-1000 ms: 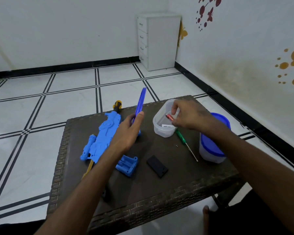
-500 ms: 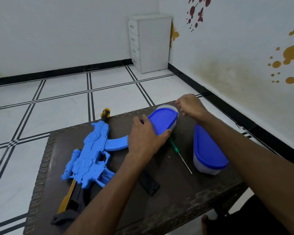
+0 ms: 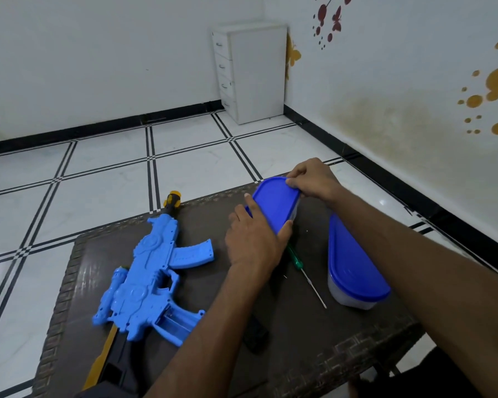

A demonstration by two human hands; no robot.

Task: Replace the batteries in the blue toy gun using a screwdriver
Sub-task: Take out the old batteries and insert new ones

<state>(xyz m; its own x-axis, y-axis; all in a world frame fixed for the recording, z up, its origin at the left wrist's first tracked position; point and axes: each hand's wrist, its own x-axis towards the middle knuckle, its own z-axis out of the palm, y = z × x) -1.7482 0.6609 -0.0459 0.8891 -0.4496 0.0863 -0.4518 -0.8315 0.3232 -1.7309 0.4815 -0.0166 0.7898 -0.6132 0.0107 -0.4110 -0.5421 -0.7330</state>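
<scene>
Toy gun (image 3: 153,271) lies at lower left of the frame on the brown table (image 3: 314,354), battery slot open; a second ago the tub was open, now its blue lid (image 3: 273,205) is on, so batteries look sorted. Left hand (image 3: 253,242) and right hand (image 3: 311,179) grip the lid edges. Second tub (image 3: 354,271), green screwdriver (image 3: 296,261) and black cover (image 3: 256,334) lie nearby, blocking nothing.

head view, looking down, close over table (image 3: 342,349)
</scene>
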